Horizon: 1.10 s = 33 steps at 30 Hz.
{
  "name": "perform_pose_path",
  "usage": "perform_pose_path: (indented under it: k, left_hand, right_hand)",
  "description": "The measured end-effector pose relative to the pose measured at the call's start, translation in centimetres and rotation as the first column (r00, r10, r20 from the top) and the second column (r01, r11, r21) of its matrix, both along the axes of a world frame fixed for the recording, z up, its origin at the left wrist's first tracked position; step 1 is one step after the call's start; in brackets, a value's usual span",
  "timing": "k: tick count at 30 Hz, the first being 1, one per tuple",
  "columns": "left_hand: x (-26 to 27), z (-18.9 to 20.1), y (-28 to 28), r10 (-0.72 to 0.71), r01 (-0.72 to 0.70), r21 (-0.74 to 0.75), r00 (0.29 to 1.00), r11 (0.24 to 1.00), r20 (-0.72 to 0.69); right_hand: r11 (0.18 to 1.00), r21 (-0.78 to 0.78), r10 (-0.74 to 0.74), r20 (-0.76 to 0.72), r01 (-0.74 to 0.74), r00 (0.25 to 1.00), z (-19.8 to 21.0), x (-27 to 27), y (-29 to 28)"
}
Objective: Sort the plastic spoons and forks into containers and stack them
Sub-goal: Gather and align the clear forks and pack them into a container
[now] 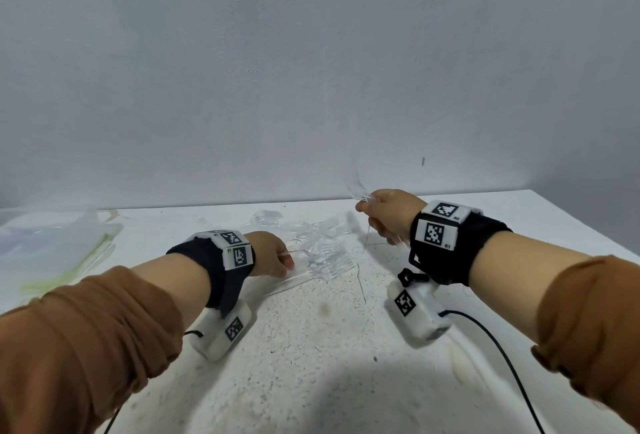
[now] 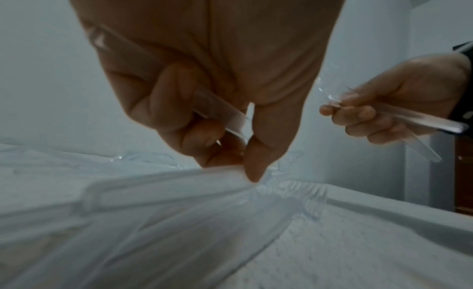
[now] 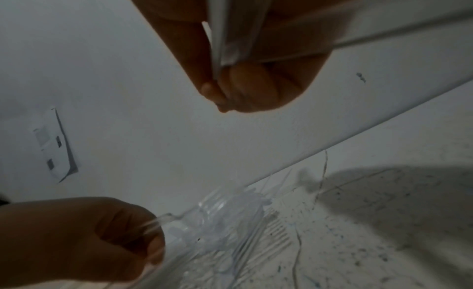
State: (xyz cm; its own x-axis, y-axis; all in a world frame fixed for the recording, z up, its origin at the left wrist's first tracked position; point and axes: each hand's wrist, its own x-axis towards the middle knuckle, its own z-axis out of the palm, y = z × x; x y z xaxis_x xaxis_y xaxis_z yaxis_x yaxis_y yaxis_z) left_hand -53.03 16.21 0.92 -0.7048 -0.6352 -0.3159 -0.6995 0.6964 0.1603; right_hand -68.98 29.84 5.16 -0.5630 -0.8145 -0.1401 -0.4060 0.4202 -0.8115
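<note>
A heap of clear plastic forks and spoons lies mid-table. My left hand rests at its near left side. In the left wrist view its fingers curl round a clear handle, and thumb and forefinger pinch another piece on the heap. My right hand is raised above the heap's right side and grips a bunch of clear cutlery, heads up and handles running down through the fist. Whether those are forks or spoons I cannot tell.
Blurred translucent plastic items, perhaps the containers, lie at the table's far left. The grey wall stands close behind the heap. The white speckled table ends at a right edge. A black cable trails from my right wrist.
</note>
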Motion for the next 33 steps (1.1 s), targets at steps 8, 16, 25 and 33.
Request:
perform_pose_path:
  k: [8, 16, 25, 33]
  left_hand:
    - [1.7, 2.4, -0.1, 0.165, -0.165, 0.002, 0.983, 0.986, -0.078]
    - [5.3, 2.3, 0.0, 0.506, -0.321, 0.421, 0.727, 0.848, -0.464]
    - [7.8, 1.8, 1.1, 0.642, -0.425, 0.491, 0.606, 0.761, -0.47]
    - [7.1, 1.6, 1.0, 0.483, -0.466, 0.126, 0.839, 0.876, -0.25]
  right_hand:
    - [0.999, 0.033, -0.013, 0.135, 0.008, 0.991, -0.2, 0.2, -0.5]
    - [0.871, 0.38, 0.457, -0.396, -0.311, 0.796, -1.1, 2.8, -2.1]
    - [0.679, 0.624, 0.724, -0.485, -0.386, 0.491, -3.8, 5.8, -6.1]
    - [0.66, 0.646, 0.751, -0.537, -0.384, 0.385, -3.4, 5.4, -6.4]
